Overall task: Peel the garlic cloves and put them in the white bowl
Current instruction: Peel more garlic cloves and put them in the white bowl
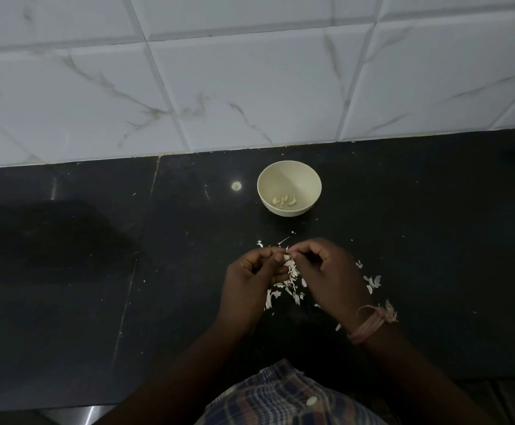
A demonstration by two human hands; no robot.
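1. On the dark table (403,210), near its front edge: both hands meet over a scatter of papery peel scraps (287,283). White bowl (289,188) stands beyond the hands, toward the tiled wall (250,87), apart from them.
2. Left hand (250,280): fingers curled, thumb and forefinger pinching a garlic clove (286,257) at the tips. Only a small pale end of the clove shows.
3. Right hand (329,271): fingers curled narrow, tips pinching at the skin on the clove's upper side. A thread band (369,325) sits on this wrist.
4. Bowl holds a few peeled cloves (284,201), lying on the near side of its floor. Unpeeled stock not visible; how many remain, cannot tell.
5. Step in hand, as I judge it: stripping skin from this clove. To do it well, keep the left pinch firm but low on the clove, so the right fingertips can catch a loose edge and pull away from the holding hand, along the clove rather than across it. Let scraps fall onto the existing pile, not toward the bowl.
6. Orientation: the exposed end points roughly right, toward the right fingertips. Long axis seems to run left-right between the hands, but too much is covered to be sure.
7. Risk, judged: small, slick clove may slip once bare.
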